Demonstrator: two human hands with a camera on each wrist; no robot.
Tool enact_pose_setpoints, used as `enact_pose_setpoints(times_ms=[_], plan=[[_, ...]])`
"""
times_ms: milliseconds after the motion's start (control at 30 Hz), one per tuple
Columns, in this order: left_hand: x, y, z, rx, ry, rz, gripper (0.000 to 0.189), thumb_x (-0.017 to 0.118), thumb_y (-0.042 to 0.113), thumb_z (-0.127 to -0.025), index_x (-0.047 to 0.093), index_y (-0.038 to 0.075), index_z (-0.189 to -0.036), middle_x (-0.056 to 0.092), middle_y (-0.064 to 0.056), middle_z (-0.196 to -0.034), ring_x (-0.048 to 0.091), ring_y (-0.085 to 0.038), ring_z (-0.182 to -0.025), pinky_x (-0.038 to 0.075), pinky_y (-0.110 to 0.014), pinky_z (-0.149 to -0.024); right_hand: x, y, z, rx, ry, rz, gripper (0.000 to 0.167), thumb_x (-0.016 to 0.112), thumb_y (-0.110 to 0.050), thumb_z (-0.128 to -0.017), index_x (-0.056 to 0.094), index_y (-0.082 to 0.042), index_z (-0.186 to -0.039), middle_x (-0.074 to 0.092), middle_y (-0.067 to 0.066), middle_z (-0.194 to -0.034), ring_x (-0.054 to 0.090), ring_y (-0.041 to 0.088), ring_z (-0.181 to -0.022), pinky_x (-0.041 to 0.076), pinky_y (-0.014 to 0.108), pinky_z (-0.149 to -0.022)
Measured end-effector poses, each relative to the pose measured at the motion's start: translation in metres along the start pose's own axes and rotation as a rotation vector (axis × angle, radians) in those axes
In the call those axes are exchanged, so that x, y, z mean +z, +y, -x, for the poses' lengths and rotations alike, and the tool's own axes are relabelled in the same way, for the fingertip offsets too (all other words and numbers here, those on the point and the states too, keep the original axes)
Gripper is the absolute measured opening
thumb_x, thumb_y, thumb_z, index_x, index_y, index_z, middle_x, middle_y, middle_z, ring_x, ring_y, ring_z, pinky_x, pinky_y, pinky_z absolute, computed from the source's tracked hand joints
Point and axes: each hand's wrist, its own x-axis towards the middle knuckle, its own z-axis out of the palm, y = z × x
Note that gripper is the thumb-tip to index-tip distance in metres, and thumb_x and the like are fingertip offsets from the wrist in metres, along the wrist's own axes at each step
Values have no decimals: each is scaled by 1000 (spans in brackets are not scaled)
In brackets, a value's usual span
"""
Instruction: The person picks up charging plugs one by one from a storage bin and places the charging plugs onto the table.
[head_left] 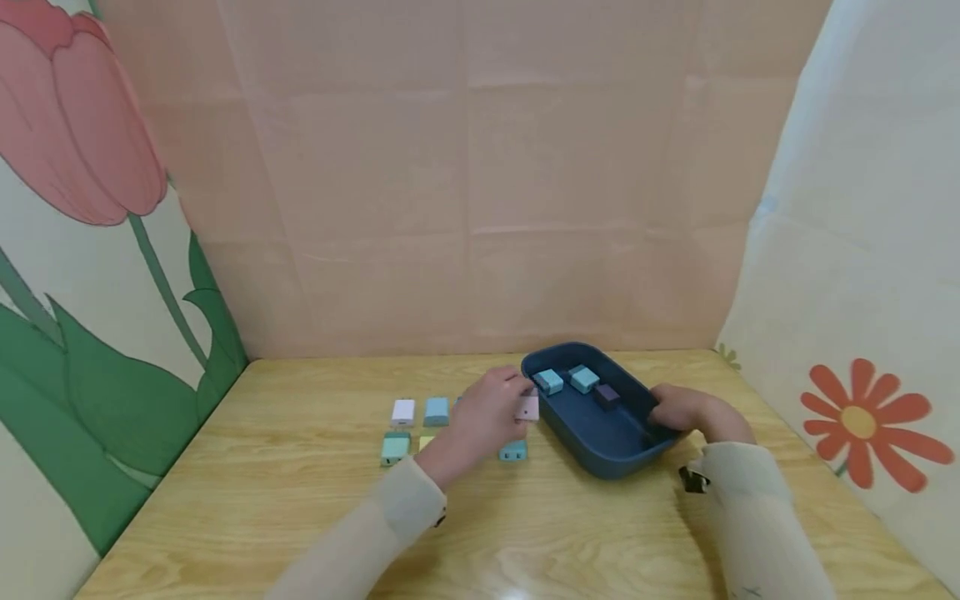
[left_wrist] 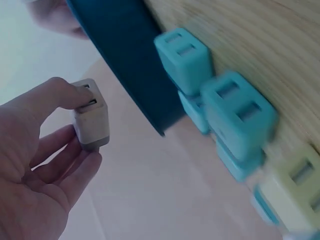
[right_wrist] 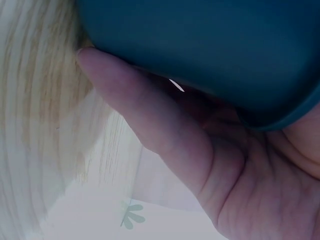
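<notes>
My left hand [head_left: 480, 421] pinches a pale pink USB charger [left_wrist: 91, 122] between thumb and fingers. Its two ports face the thumb in the left wrist view. It is held up beside the left side of a dark blue tray [head_left: 600, 437]. On the far right, my right hand [head_left: 684, 407] grips the tray's side wall, with the thumb outside along it in the right wrist view. Inside the tray lie two light blue chargers, one at the far left [head_left: 550, 382] and one beside it [head_left: 583, 379], plus a dark purple charger [head_left: 607, 397].
Left of the tray, several chargers stand on the wooden table [head_left: 247, 500] in two rows: white [head_left: 402, 412], blue [head_left: 437, 412], green [head_left: 395, 448] and turquoise [head_left: 513, 451] among them. My left hand hides part of the rows. A pinkish backdrop [head_left: 465, 208] rises behind the table.
</notes>
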Motion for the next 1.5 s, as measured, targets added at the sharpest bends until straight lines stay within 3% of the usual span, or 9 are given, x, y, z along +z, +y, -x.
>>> enact_pose_setpoints(times_ms=[200, 433, 633, 800, 1133, 1500], plan=[[-11, -21, 23, -82, -52, 64, 50, 92, 14, -86, 75, 11, -133, 74, -2, -129, 69, -15, -109, 63, -28, -96, -1, 0, 3, 7, -2, -7, 33, 60, -10, -92, 63, 7, -121, 67, 14, -108, 62, 27, -94, 50, 37, -82], [-22, -40, 48, -77, -44, 47, 47, 94, 12, -83, 77, 10, -127, 74, -2, -122, 69, -16, -104, 64, -31, -90, -2, 1, 5, 15, 0, -20, 32, 60, -9, -91, 64, 7, -119, 68, 13, -105, 63, 25, -93, 50, 36, -81], [-32, -57, 69, -124, -70, 84, 45, 95, 7, -80, 77, 6, -121, 75, -4, -117, 69, -17, -100, 64, -33, -85, -1, 0, 5, 28, -7, -42, 34, 60, -9, -92, 63, 7, -122, 68, 14, -108, 63, 26, -94, 50, 36, -81], [-46, -69, 85, -170, -50, 114, 46, 93, -1, -77, 77, 3, -119, 76, -5, -115, 70, -18, -99, 65, -36, -84, -3, -1, 6, 46, -8, -45, 36, 60, -11, -93, 62, 7, -124, 67, 16, -110, 63, 28, -96, 51, 37, -82], [-68, -83, 99, -237, -106, 144, 47, 96, 2, -77, 78, 3, -120, 77, -7, -117, 72, -20, -104, 65, -39, -88, -3, 2, 8, 27, -14, -29, 34, 61, -10, -93, 63, 8, -122, 68, 14, -108, 64, 26, -93, 50, 36, -81], [-72, -95, 106, -256, -237, 142, 42, 96, 1, -76, 80, 2, -115, 78, -9, -112, 70, -17, -94, 64, -37, -81, -1, 2, 7, 41, -19, -25, 34, 60, -11, -93, 62, 6, -123, 67, 15, -110, 63, 27, -96, 50, 37, -83]])
